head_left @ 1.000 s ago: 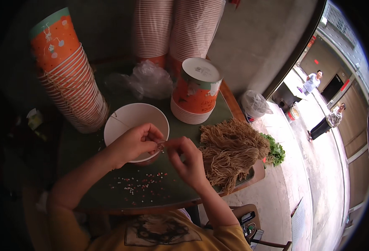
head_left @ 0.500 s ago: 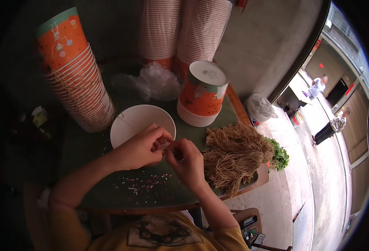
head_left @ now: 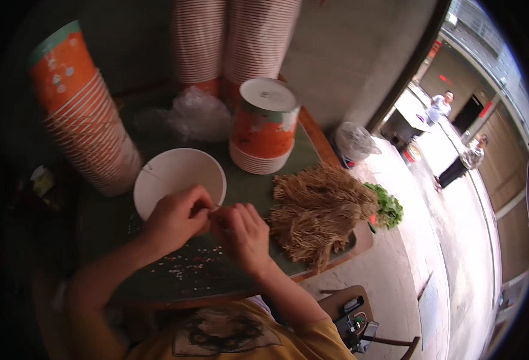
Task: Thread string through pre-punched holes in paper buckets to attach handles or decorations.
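Observation:
My left hand (head_left: 177, 219) and my right hand (head_left: 240, 234) meet at the near right rim of a white bowl (head_left: 183, 171). Both are closed, with fingertips pinched together on something too small and hidden to make out. A thin strand lies over the bowl's far left rim. Small white and reddish beads or bits (head_left: 189, 267) lie scattered on the dark green table (head_left: 114, 270) below my hands. To the right of my right hand rests a thick bundle of brown stringy strands (head_left: 324, 210).
A leaning stack of orange paper tubs (head_left: 84, 114) stands at left. Upturned tubs (head_left: 264, 129), crumpled clear plastic (head_left: 198, 114) and tall wrapped stacks (head_left: 258, 42) are behind the bowl. Leafy greens (head_left: 388, 206) and a chair (head_left: 354, 306) are at right. Two people are outside.
The view has shifted, so the table and its things sit farther left in the picture. My hands have come closer together, and the fingers of my right hand now meet those of my left.

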The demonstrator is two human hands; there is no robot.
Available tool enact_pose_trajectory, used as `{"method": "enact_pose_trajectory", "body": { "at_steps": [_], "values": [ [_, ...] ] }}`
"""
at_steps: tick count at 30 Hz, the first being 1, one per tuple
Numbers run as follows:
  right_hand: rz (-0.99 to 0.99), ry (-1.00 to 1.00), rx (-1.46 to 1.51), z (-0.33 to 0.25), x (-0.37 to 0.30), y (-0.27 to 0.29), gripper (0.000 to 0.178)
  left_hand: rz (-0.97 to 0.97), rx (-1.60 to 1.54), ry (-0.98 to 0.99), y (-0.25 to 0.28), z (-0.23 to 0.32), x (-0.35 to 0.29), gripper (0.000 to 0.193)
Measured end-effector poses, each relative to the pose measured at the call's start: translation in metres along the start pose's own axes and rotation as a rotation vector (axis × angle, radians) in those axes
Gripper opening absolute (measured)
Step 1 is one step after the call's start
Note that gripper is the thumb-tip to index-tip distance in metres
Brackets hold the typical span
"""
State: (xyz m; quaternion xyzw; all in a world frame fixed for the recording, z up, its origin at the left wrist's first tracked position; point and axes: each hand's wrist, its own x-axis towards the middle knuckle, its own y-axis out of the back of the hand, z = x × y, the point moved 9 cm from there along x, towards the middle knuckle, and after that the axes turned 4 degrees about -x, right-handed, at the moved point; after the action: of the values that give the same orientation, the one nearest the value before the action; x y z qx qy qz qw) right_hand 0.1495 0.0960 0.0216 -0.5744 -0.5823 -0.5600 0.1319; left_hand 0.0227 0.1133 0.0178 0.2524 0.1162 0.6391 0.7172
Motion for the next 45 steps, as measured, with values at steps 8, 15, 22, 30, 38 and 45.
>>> {"method": "enact_pose_trajectory", "body": {
  "at_steps": [8,15,22,30,38,45],
  "values": [
    [0.028,0.01,-0.015,-0.003,-0.001,0.005,0.03,-0.016,-0.272,0.099,-0.004,-0.008,0.0,0.006],
    [0.018,-0.009,0.012,0.0,-0.002,0.002,0.032,-0.065,-0.313,0.18,-0.004,-0.014,0.001,0.008],
    [0.006,0.008,0.005,0.0,-0.001,0.0,0.032,-0.085,-0.376,0.227,-0.007,-0.018,-0.001,0.009],
    [0.004,-0.057,0.112,0.005,0.0,-0.003,0.028,-0.046,-0.433,0.134,-0.005,-0.017,0.001,0.007],
    [-0.076,-0.832,0.874,0.053,-0.03,-0.039,0.009,-0.101,-0.5,0.069,-0.01,-0.012,0.007,0.013],
    [-0.098,-0.914,0.97,0.057,-0.035,-0.045,0.01,-0.123,-0.491,0.05,-0.013,-0.01,0.01,0.016]
  ]
}}
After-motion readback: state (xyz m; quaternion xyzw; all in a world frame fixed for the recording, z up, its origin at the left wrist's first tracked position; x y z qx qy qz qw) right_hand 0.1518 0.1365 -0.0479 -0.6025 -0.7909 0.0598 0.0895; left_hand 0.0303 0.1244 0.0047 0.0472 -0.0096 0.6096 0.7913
